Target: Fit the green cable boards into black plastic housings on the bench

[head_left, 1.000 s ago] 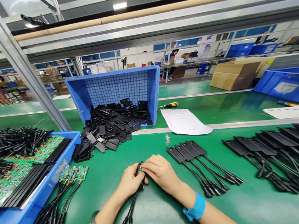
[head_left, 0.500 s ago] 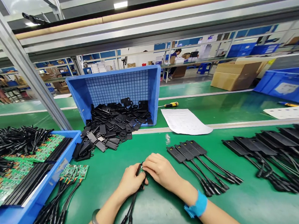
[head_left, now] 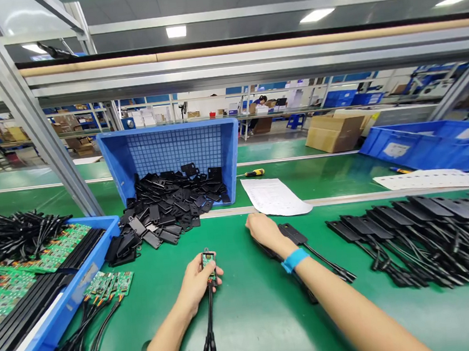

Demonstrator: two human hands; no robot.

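My left hand (head_left: 199, 279) holds a green circuit board (head_left: 208, 261) seated in a black case, thumb on top; two black cables (head_left: 210, 323) hang from it toward me. My right hand (head_left: 265, 231), fingers curled down, is over the spot just below the white paper sheet (head_left: 276, 196), where the small clear pieces lay. What its fingertips hold, if anything, is hidden. Beneath the right wrist and forearm lie black cased units with cables, partly covered; one black case (head_left: 293, 233) shows beside the wrist.
A tipped blue crate (head_left: 233, 159) spills black case parts (head_left: 166, 205). At left, a blue tray (head_left: 95, 251) holds boards and cables, with loose wired boards (head_left: 109, 283) beside it. Rows of finished-looking black units (head_left: 394, 225) lie right. A yellow screwdriver (head_left: 254, 173) lies behind the paper.
My right hand has left the board and moved right and up, toward the paper. My left hand keeps the board, now facing up in view. The camera view has tilted upward and turned right.
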